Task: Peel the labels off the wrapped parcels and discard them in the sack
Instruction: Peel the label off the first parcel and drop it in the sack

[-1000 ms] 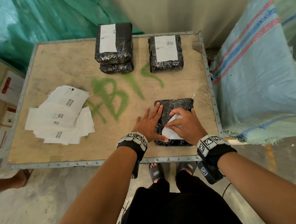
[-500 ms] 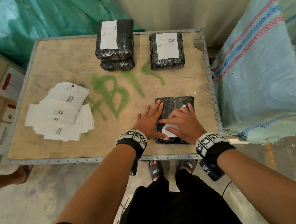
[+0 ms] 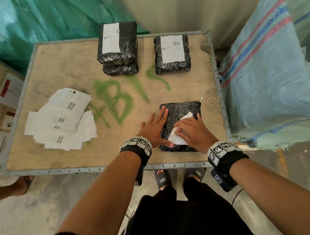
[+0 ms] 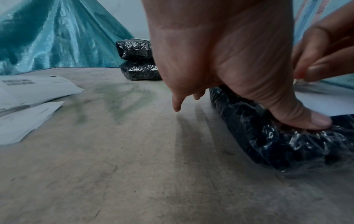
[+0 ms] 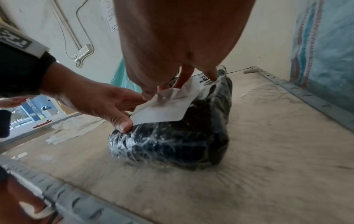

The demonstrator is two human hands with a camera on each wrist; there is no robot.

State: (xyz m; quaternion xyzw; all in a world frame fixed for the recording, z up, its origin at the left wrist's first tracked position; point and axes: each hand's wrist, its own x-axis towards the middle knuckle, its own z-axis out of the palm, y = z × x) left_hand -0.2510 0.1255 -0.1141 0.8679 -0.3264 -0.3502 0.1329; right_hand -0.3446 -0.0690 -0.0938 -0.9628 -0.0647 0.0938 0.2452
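Note:
A black wrapped parcel (image 3: 183, 109) lies at the table's near right. My left hand (image 3: 155, 128) lies flat on its left side with straight fingers, thumb pressing the near edge (image 4: 306, 119). My right hand (image 3: 181, 131) pinches the parcel's white label (image 3: 177, 140), which is partly lifted and folded up, as the right wrist view shows (image 5: 164, 106). The parcel's near end (image 5: 182, 141) is bare shiny wrap. A large blue-green woven sack (image 3: 267, 79) stands right of the table.
At the back stand a stack of two parcels (image 3: 118, 47) and a single parcel (image 3: 172, 53), both showing white labels on top. A pile of loose labels (image 3: 61, 120) lies on the left. The table has a metal rim (image 3: 99, 169). Someone's foot (image 3: 19, 185) shows at the left.
My right hand has shifted a little on the label, and more of the paper stands lifted off the wrap. The left hand stays flat on the parcel.

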